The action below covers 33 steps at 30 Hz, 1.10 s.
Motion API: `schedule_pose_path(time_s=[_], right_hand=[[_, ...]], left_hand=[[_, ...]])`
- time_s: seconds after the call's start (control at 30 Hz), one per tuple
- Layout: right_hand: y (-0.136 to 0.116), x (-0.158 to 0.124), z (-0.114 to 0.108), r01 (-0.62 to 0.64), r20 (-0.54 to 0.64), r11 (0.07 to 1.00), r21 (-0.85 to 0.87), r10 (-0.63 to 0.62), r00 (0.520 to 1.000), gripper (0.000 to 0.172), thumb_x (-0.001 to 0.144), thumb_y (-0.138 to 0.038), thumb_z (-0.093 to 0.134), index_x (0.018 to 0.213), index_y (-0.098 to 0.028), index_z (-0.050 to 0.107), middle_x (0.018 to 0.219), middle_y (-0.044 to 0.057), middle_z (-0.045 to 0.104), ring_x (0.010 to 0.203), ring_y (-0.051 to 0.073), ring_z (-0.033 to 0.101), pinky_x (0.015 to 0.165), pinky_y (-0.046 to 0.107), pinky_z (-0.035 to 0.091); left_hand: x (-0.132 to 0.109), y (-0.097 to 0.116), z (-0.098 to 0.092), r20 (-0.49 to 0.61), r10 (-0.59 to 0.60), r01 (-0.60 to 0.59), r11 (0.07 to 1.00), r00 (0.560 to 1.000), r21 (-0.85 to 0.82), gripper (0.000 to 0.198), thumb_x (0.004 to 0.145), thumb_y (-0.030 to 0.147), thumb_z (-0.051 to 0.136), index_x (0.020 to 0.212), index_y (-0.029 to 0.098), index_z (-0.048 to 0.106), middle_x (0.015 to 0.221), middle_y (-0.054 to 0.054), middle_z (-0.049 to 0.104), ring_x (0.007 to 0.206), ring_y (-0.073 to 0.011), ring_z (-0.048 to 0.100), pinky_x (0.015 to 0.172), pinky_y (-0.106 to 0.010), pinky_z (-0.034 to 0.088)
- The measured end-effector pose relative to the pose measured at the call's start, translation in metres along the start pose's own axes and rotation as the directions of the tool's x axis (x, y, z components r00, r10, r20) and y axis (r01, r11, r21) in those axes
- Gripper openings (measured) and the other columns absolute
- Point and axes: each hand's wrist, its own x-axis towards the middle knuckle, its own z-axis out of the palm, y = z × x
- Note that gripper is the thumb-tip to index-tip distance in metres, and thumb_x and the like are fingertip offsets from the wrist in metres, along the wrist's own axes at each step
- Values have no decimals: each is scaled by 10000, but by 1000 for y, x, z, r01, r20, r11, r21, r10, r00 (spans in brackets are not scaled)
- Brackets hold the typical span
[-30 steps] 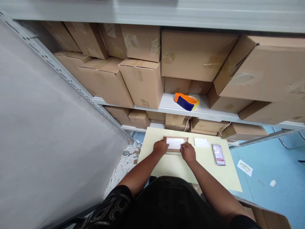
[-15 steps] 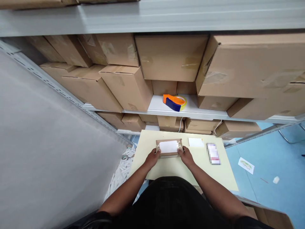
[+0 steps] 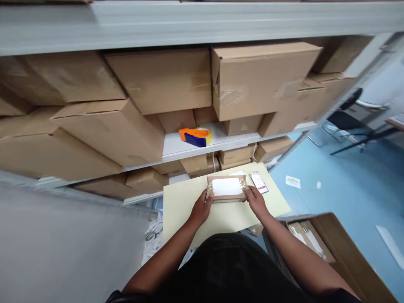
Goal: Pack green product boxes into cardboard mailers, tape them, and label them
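A small brown parcel (image 3: 226, 188) with a white label on top is held just above a pale yellow tabletop (image 3: 183, 202). My left hand (image 3: 202, 206) grips its left end with the fingers curled round the edge. My right hand (image 3: 256, 200) grips its right end the same way. Clear tape shines at both ends of the parcel. A phone-like card (image 3: 259, 183) with a blurred face lies on the table just right of the parcel.
An orange and blue tape dispenser (image 3: 195, 136) sits on a white shelf (image 3: 176, 147) among many cardboard boxes (image 3: 261, 75). An open cardboard box (image 3: 328, 248) with packets inside stands on the blue floor at my right. Paper scraps litter the floor at left.
The view has swung to the right, bringing the open box on the floor into sight. Both hands went from pressing the parcel flat to gripping its ends and lifting it slightly.
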Motion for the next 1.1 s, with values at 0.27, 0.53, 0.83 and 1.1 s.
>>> schedule_pose_path(time_s=[0.27, 0.53, 0.83, 1.1], right_hand=[[17, -69, -82, -147, -326, 986, 74, 163, 931, 577, 921, -691, 449, 1022, -197, 731, 943, 61, 743, 883, 256, 637, 781, 330, 483], [80, -146, -192, -287, -635, 950, 124, 298, 713, 632, 917, -716, 431, 1043, -191, 760, 1015, 113, 765, 961, 303, 638, 846, 367, 472], [169, -221, -322, -436, -763, 899, 33, 304, 570, 631, 987, -644, 327, 1065, -192, 760, 1051, 118, 776, 998, 320, 679, 872, 386, 505], [254, -245, -373, -565, -713, 820, 85, 446, 541, 630, 950, -563, 462, 1432, -183, 602, 1393, 142, 662, 1266, 315, 620, 1083, 440, 456]], left_hand=[[33, 65, 55, 307, 223, -243, 970, 925, 28, 513, 1032, 502, 453, 1477, 256, 519, 1434, -80, 637, 1281, -292, 603, 1045, -379, 455], [20, 154, 193, 605, 366, -459, 888, 707, -1, 500, 1034, 540, 428, 1411, 251, 583, 1361, -78, 679, 1229, -282, 626, 1003, -349, 469], [-27, 247, 385, 778, 372, -588, 809, 507, -3, 551, 1019, 589, 418, 1433, 256, 561, 1396, -82, 662, 1268, -301, 610, 1039, -379, 467], [-49, 258, 466, 776, 479, -671, 734, 410, -99, 566, 1010, 526, 473, 1454, 181, 539, 1500, -134, 563, 1356, -278, 542, 1107, -375, 443]])
